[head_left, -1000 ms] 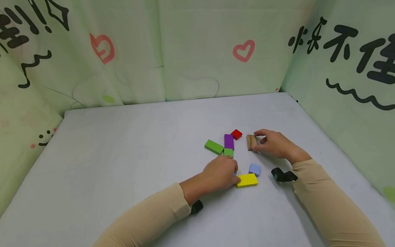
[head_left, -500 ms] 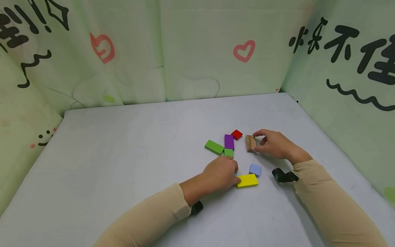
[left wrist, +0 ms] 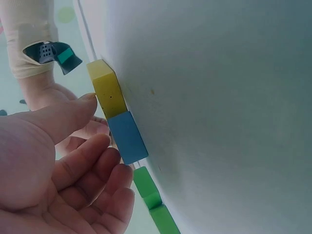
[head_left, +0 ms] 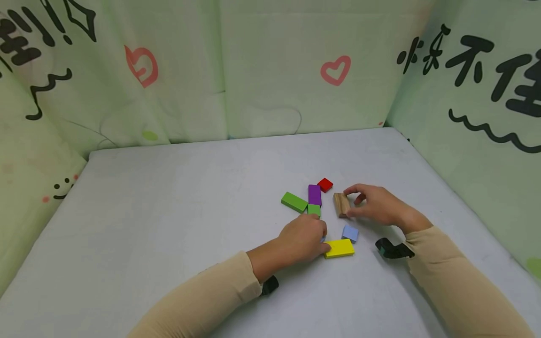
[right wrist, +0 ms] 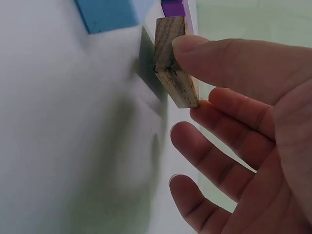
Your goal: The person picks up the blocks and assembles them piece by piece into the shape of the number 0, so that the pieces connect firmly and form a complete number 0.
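Note:
Thumb and fingers of my right hand [head_left: 380, 205] pinch a wooden block [head_left: 341, 205], just right of a purple block [head_left: 314, 195]. The right wrist view shows the thumb on one face of that wooden block [right wrist: 170, 46] and a fingertip at its lower corner. My left hand [head_left: 301, 238] rests by the near blocks, its thumb touching a yellow block [head_left: 341, 249]. In the left wrist view, its relaxed fingers lie beside a blue block [left wrist: 127, 137]. A small green block [head_left: 313, 209] shows just beyond that hand; another blue block is mostly hidden under it.
A light blue block [head_left: 350, 233] sits against the far side of the yellow one. A long green block [head_left: 294, 202] slants left of the purple block, and a red block [head_left: 325, 185] touches its far corner. The white table [head_left: 177, 211] ends at printed curtains [head_left: 270, 70].
My right hand has drawn the wooden block toward me and slightly left, closer to the light blue block. My left hand and the other blocks stay in place.

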